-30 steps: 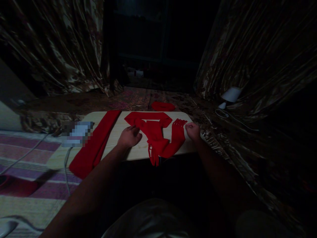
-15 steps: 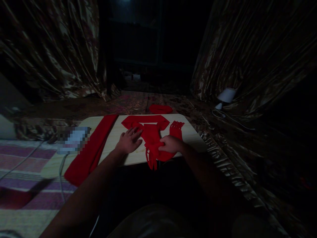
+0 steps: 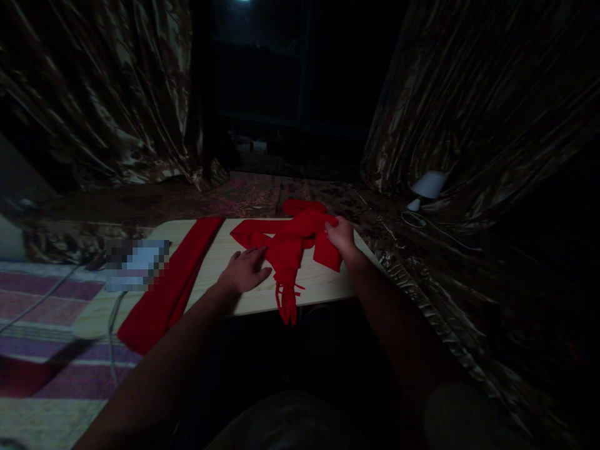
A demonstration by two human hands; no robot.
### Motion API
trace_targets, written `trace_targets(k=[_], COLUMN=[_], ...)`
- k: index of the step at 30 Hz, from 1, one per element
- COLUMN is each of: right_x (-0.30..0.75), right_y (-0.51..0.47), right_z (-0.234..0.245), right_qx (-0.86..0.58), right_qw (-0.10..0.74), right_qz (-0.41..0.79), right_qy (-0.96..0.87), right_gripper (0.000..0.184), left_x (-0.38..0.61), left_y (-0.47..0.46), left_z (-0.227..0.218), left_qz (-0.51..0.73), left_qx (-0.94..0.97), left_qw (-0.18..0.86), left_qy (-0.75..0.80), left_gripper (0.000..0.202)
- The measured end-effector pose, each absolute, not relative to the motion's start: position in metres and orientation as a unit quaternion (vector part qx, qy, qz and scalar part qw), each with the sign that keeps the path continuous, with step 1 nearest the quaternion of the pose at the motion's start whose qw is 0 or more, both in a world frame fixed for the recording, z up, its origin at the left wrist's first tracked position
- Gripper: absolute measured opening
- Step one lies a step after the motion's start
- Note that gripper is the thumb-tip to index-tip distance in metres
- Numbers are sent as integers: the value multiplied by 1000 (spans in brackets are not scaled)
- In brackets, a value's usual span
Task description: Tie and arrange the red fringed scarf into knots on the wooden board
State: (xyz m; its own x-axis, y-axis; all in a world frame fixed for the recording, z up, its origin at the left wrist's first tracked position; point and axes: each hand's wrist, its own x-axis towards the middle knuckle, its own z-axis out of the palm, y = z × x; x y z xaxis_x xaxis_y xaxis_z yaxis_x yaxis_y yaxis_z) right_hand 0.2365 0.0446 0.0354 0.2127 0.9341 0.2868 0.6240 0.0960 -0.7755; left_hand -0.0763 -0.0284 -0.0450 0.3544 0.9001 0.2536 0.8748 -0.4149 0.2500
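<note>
A red fringed scarf [image 3: 285,253] lies looped on a pale wooden board [image 3: 210,281], its tassels hanging over the near edge. My right hand [image 3: 341,235] is closed on one part of the scarf at the right, lifting it over the far side of the loop. With fingers stretched out, my left hand [image 3: 244,270] rests at the scarf's left edge, the fingertips touching it or nearly so. A long folded red cloth [image 3: 171,287] lies slantwise on the left part of the board. Another red item [image 3: 295,205] sits beyond the far edge, partly covered.
A blurred-out flat device [image 3: 138,265] with a cable lies at the board's left end. Striped fabric [image 3: 37,294] spreads to the left. A small white lamp [image 3: 429,184] stands at the right, its cord trailing. Patterned curtains [image 3: 135,94] hang on both sides of a dark window.
My right hand has moved up and away from me, carrying its part of the scarf from the near right to the far right of the loop. My left hand has hardly moved.
</note>
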Motion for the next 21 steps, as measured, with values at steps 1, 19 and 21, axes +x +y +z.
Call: trace_targets(k=[1,19,21], right_x=[238,173,169], right_y=[44,12,10], right_z=[32,7,9], right_qx=[-674,-498,-483], right_qw=[386,177,171], right_qz=[146,170,189], right_qy=[-613,-832,-838], right_gripper=[23,26,25], left_x=[-76,-76,-78], left_y=[-28,-28,-26], left_z=[-45,-44,-46], left_qz=[180,214,216], left_qx=[822,815,820], left_qw=[32,24,18], left_qy=[539,538,530], left_gripper=[75,57,51])
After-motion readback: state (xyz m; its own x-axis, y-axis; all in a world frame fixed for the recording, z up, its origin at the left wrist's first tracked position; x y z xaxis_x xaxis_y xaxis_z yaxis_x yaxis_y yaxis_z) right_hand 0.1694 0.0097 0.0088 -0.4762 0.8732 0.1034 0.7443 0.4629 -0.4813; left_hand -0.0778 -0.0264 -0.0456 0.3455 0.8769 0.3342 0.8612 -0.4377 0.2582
